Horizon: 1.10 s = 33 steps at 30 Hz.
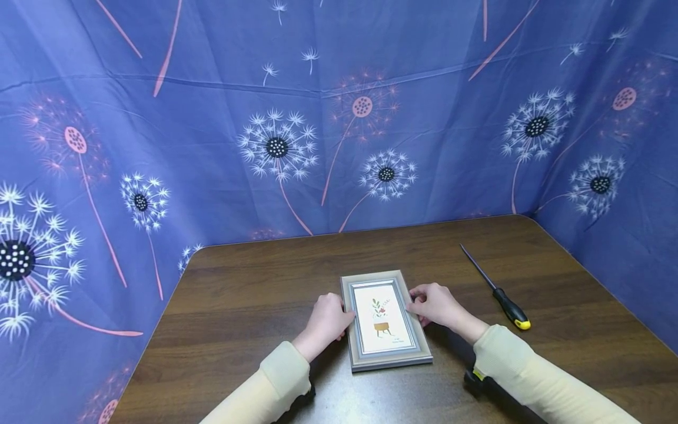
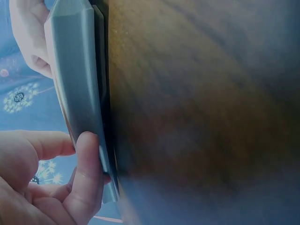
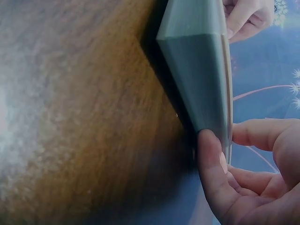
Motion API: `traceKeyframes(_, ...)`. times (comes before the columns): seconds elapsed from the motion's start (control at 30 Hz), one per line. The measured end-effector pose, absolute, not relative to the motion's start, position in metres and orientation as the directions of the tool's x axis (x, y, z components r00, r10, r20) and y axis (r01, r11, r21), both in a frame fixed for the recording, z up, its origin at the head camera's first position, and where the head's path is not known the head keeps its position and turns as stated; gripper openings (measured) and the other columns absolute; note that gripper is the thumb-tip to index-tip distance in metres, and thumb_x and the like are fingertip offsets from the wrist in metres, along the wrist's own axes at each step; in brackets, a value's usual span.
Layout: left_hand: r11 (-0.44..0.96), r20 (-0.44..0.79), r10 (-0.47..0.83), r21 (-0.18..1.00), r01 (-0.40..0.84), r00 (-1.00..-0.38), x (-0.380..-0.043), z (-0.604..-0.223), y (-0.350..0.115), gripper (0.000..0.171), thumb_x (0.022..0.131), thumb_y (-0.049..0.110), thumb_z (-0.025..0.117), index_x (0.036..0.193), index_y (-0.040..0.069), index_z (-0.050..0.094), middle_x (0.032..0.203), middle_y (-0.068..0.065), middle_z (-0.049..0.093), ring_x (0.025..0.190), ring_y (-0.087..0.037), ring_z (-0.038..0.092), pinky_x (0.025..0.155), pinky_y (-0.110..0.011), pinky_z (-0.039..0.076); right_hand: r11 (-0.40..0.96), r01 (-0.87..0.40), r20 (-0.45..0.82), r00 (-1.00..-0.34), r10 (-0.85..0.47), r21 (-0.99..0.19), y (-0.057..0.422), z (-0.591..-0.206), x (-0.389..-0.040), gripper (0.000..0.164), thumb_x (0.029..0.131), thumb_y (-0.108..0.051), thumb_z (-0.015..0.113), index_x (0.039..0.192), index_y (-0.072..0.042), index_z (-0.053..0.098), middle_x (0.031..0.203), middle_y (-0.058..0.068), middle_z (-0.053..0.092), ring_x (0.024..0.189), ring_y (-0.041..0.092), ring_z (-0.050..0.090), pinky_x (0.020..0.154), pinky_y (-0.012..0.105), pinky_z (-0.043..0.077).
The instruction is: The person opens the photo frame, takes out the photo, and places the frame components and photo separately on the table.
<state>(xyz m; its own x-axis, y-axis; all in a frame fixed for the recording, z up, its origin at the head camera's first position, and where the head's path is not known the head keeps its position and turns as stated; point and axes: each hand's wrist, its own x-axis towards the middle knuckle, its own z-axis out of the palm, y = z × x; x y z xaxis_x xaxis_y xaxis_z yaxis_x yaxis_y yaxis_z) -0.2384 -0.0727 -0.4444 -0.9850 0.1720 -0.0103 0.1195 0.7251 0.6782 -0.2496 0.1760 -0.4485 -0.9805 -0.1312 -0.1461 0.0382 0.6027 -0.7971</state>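
A picture frame [image 1: 360, 347] with a silver-grey border lies face up near the front middle of the table, showing a print of a potted plant. At its left side my left hand [image 1: 328, 321] grips the edge, thumb on the front. Opposite, my right hand [image 1: 438, 304] pinches the right edge between thumb and fingers. The left wrist view shows the frame's side [image 2: 75, 70] close to the tabletop, with fingers against it. From the right wrist, the frame's side [image 3: 197, 75] also appears low over the wood, a dark gap beneath it.
A screwdriver [image 1: 509, 308] with a black and yellow handle lies on the brown wooden table [image 1: 238, 294], right of the frame. Behind the table hangs a blue cloth [image 1: 212, 147] with dandelion prints. A black and yellow object [image 1: 474, 380], partly hidden, is beneath the right forearm.
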Motion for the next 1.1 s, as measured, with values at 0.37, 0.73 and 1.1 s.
traceKeyframes(0.37, 0.743, 0.000, 0.174, 0.656, 0.131, -0.985, -0.237, -0.444, -0.073, 0.037, 0.083, 0.011, 0.066, 0.050, 0.011, 0.050, 0.033, 0.004, 0.046, 0.026, -0.005, 0.044, 0.029, -0.019, 0.041, 0.664, 0.002, -0.124, -0.983, -0.137, -0.748, 0.174, -0.441, -0.251, 0.039, 0.080, -0.006, 0.070, 0.113, 0.012, 0.059, 0.064, 0.005, 0.055, 0.046, 0.013, 0.058, 0.045, 0.028, 0.055)
traceKeyframes(0.73, 0.766, 0.007, 0.153, 0.631, 0.123, -0.988, -0.237, -0.437, -0.074, 0.039, 0.082, 0.017, 0.069, 0.049, 0.011, 0.050, 0.033, 0.004, 0.045, 0.025, -0.005, 0.043, 0.029, -0.019, 0.039, 0.686, -0.096, -0.035, -0.984, -0.175, -0.721, 0.169, -0.428, -0.249, 0.037, 0.078, -0.006, 0.071, 0.108, 0.014, 0.060, 0.058, 0.002, 0.054, 0.042, 0.015, 0.058, 0.041, 0.026, 0.051)
traceKeyframes(1.1, 0.800, 0.126, 0.150, 0.567, 0.196, -0.981, -0.240, -0.425, -0.083, 0.048, 0.082, 0.018, 0.070, 0.048, 0.016, 0.036, 0.040, 0.009, 0.030, 0.034, -0.003, 0.029, 0.032, -0.017, 0.023, 0.722, -0.180, 0.040, -0.977, -0.207, -0.668, 0.158, -0.417, -0.256, 0.037, 0.076, -0.008, 0.074, 0.104, 0.013, 0.062, 0.057, 0.001, 0.055, 0.040, 0.014, 0.058, 0.039, 0.024, 0.048)
